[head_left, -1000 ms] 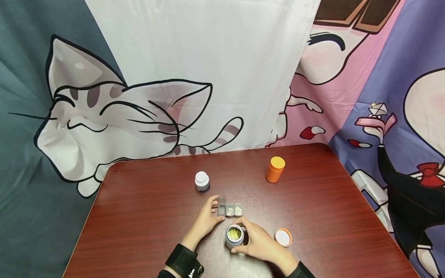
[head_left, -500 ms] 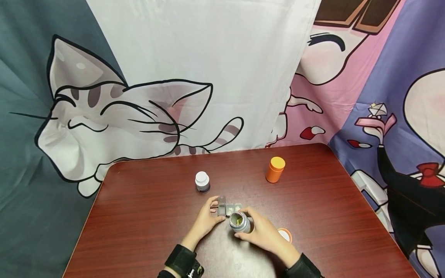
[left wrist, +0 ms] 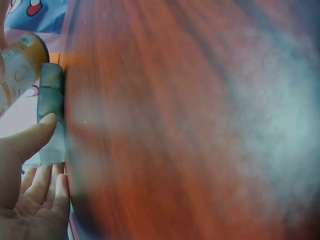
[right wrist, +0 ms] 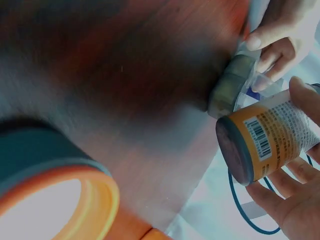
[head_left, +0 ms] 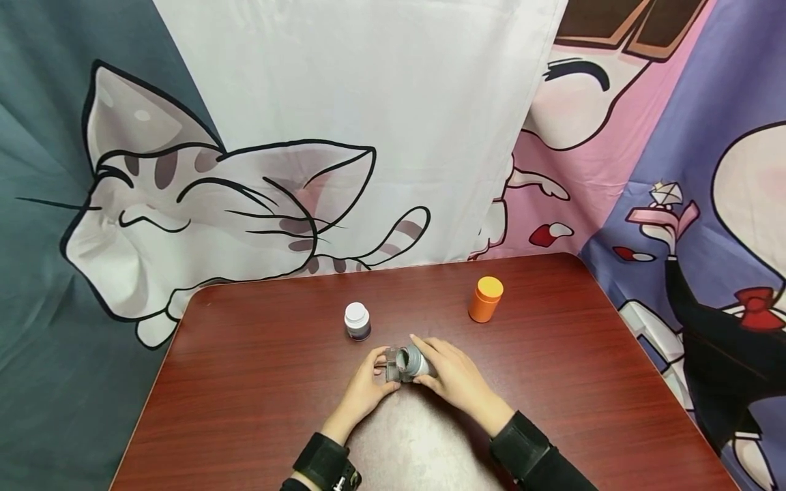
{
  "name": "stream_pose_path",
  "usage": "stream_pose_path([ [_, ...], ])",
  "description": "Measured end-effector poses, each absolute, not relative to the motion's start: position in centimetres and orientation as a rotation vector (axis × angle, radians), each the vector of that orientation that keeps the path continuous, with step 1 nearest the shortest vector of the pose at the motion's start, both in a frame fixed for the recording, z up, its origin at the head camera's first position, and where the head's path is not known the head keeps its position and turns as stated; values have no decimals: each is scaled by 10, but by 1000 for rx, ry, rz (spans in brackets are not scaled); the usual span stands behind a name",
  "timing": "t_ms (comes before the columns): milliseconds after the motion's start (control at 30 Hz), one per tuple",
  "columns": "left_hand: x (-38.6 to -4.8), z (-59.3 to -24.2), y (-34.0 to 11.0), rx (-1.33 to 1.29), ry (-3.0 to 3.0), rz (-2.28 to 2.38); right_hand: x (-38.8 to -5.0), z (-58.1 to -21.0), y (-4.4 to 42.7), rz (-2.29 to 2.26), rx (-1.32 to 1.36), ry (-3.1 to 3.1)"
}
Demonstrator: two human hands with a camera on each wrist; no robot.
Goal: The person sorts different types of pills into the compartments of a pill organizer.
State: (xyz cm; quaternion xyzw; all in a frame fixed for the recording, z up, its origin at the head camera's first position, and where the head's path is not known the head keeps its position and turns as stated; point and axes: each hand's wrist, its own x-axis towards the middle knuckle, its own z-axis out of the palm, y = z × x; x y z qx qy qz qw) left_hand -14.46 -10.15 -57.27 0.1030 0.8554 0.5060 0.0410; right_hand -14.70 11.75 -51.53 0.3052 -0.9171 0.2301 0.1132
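pill bottle (head_left: 422,364) tipped over the pill box (left wrist: 51,102), long axis roughly nine-to-three, mouth toward nine! it's about ten o'clock from the right hand (head_left: 457,378), fingers curled round it; left hand (head_left: 361,389) pinches the box's nine-o'clock end. orange-white label (right wrist: 275,137), barcode (right wrist: 257,138) showing, small print unreadable.

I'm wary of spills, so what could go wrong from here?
The right hand holds the bottle tilted toward the pill box, so it may pour too fast and spill onto the table. The left hand holds the pill box by just one end, so a bump might shift it.
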Motion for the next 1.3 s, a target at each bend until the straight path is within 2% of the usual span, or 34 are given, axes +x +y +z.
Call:
stream_pose_path([
  [633, -144, -572, -101, 267, 2613, 1554, -158, -511, 107, 213, 1048, -2609],
  [1300, -145, -571, -101, 259, 2581, 1568, -161, -518, 104, 150, 1056, -2571],
])
